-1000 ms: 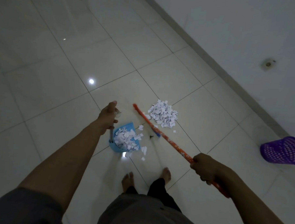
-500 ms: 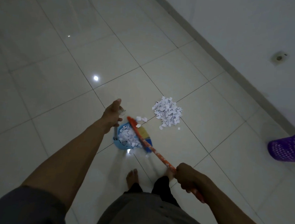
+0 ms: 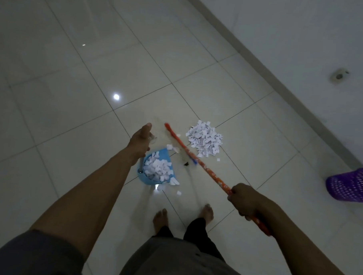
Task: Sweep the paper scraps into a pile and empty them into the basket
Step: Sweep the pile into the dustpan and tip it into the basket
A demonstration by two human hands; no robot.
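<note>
Change: half a second ago the broom (image 3: 198, 162) lay across the dustpan (image 3: 154, 169) at frame centre; now its head is swung back up and right, between the dustpan and the pile (image 3: 204, 138).
Meaning: one stroke into the pan looks finished and the broom is resetting for the next; the pile looks much the same size as a second ago, so most of the loading remains.
Left hand (image 3: 139, 142): centre of frame, fingers clenched round the dustpan's upright handle, thumb pointing up; it has hardly moved.
Right hand (image 3: 243, 200): lower right of centre, fingers closed round the orange shaft, drawn further right than half a second ago.
Dustpan: blue, on the floor just below the left hand, already well filled with scraps.
Loose scraps (image 3: 174, 181): a few lie off the pan's lower right lip, and a couple near its upper edge; they need another pass.
Pile: white heap right of centre, just beyond the broom head, apart from the pan.
Basket (image 3: 351, 184): purple, at the right edge, well apart from the pile; nothing emptied yet, as far as can be judged.
</note>
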